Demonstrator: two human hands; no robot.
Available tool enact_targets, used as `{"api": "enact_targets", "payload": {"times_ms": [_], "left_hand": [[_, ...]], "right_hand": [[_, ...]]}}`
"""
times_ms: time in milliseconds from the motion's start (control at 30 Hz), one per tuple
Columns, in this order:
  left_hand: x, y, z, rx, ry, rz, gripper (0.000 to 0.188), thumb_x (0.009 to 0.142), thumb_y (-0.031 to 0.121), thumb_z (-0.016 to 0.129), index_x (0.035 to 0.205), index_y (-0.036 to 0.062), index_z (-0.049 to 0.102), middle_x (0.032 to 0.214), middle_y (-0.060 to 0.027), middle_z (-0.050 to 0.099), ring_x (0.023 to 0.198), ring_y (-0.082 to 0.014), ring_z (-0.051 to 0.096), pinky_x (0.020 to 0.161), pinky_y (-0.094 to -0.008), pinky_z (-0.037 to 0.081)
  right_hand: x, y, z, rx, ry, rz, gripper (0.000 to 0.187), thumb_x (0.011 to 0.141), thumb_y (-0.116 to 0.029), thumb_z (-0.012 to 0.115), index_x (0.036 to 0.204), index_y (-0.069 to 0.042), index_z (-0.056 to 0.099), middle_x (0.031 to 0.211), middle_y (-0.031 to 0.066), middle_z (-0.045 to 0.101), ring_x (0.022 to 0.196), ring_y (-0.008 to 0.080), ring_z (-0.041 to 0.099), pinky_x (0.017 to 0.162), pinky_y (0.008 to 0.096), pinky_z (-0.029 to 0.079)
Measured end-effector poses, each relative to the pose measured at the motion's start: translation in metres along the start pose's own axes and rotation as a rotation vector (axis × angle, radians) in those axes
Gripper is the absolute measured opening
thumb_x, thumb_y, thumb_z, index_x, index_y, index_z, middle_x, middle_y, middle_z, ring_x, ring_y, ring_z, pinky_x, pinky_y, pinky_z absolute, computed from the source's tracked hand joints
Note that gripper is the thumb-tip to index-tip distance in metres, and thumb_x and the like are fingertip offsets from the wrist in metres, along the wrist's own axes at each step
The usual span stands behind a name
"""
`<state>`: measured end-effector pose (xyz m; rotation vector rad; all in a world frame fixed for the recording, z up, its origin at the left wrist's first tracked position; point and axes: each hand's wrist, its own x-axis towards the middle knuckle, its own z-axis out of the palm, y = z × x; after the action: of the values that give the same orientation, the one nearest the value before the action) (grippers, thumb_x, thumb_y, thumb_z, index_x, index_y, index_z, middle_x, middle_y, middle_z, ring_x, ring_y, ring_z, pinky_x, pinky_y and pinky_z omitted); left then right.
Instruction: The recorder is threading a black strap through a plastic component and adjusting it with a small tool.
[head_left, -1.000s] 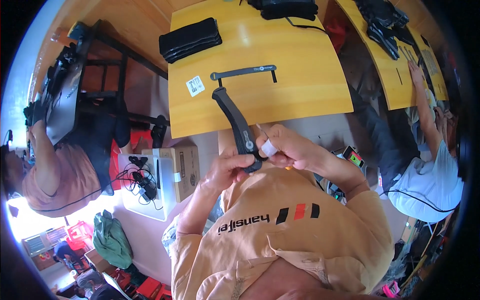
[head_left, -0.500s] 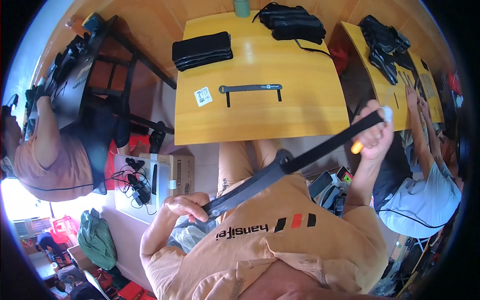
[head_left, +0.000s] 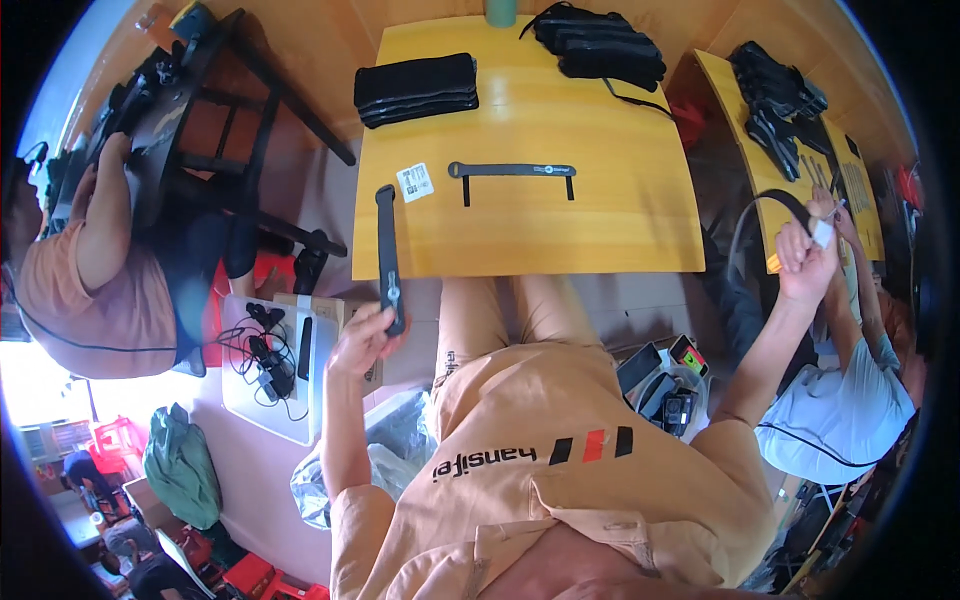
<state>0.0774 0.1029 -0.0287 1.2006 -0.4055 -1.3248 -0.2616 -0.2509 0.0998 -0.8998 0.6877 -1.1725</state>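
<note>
Orange-brown wall [head_left: 690,22] backs the room, with a yellow surface [head_left: 540,235] in front of it. Nearest me: tan shirt [head_left: 560,420], both arms spread apart. My left hand [head_left: 362,338] is closed on the lower end of a dark strap [head_left: 389,250], which stands roughly upright; its top end overlaps the surface's near-left part in view. Whether it touches, I cannot tell.

My right hand [head_left: 805,260], far out to the right, is curled round an orange-ended tool [head_left: 773,263]. White patch [head_left: 822,233] at the thumb, nature unclear. A black strip [head_left: 785,198] arcs off this hand, blurred; how firmly it is held, I cannot tell.

Risks, as I judge them: the strap is gripped at one end only, so a loose pinch could let it slip or flop. A wide swing on the right could flick strip or tool into the co-worker [head_left: 840,410], whose hands show just behind mine; true gap unreadable.

Further out on the surface: white label [head_left: 415,182], then a flat grey strap [head_left: 515,170] above two short black bars [head_left: 466,191]. A careless sweep of the upright strap could shift the label. Far edge: folded black stack [head_left: 416,90], second black pile [head_left: 600,45], green cup [head_left: 501,12].
</note>
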Motion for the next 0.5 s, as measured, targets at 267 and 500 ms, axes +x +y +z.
{"api": "enact_targets", "payload": {"times_ms": [267,500], "left_hand": [[0.077,-0.045,-0.013,-0.141,0.262,-0.142,0.052,0.085,0.050,0.045,0.066,0.0025,0.054,0.053,-0.0034,0.047,0.043,-0.0112,0.044,0.040,-0.0206,0.033],[0.049,-0.024,0.009,0.127,0.276,-0.434,0.064,0.087,0.055,0.032,0.087,-0.0023,0.060,0.064,-0.0107,0.061,0.053,-0.0147,0.057,0.047,-0.0220,0.042]], "right_hand": [[-0.010,0.012,-0.012,-0.641,-0.331,-0.221,0.020,0.080,-0.014,0.047,0.062,-0.005,0.044,0.052,-0.0033,0.040,0.037,0.0014,0.033,0.035,0.0138,0.023],[-0.010,0.019,-0.018,-0.722,-0.314,-0.182,0.013,0.078,-0.014,0.048,0.070,-0.003,0.049,0.056,-0.0028,0.041,0.040,0.0007,0.035,0.036,0.0135,0.023]]}}
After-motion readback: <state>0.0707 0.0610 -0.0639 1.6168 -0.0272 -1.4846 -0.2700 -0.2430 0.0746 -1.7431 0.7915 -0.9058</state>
